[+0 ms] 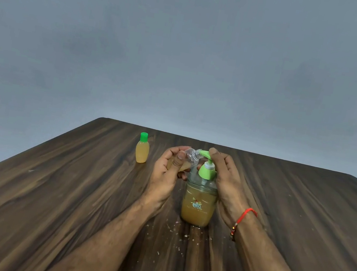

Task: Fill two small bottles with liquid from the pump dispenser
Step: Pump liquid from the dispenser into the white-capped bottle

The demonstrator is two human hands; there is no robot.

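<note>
- Two small bottles are in view on or above the dark wooden table [69, 188]: a capped bottle [142, 150] and an open bottle [186, 160].
- The capped bottle stands upright on the table, well to the left of the hands, filled with yellowish liquid and closed with a green cap [143, 136].
- The left hand [166, 171] grasps the open bottle, fingers and thumb wrapped around its body, holding it tilted so that its clear, uncapped neck points toward the green spout [204, 154] of the pump.
- The bottle's mouth sits just beside the spout tip; whether they touch cannot be told.
- A little yellowish liquid shows in the lower part of the open bottle, between the fingers.
- The pump dispenser [199, 202] stands upright on the table between the two forearms, its clear body more than half full of amber liquid, with a small printed motif on the front.
- The right hand [227, 179] curls around the dispenser's shoulder, and its forefinger rests on top of the green pump head [207, 171].
- A red thread bracelet [244, 217] circles the right wrist.
- Small pale crumbs [179, 235] lie scattered on the table in front of the dispenser.
</note>
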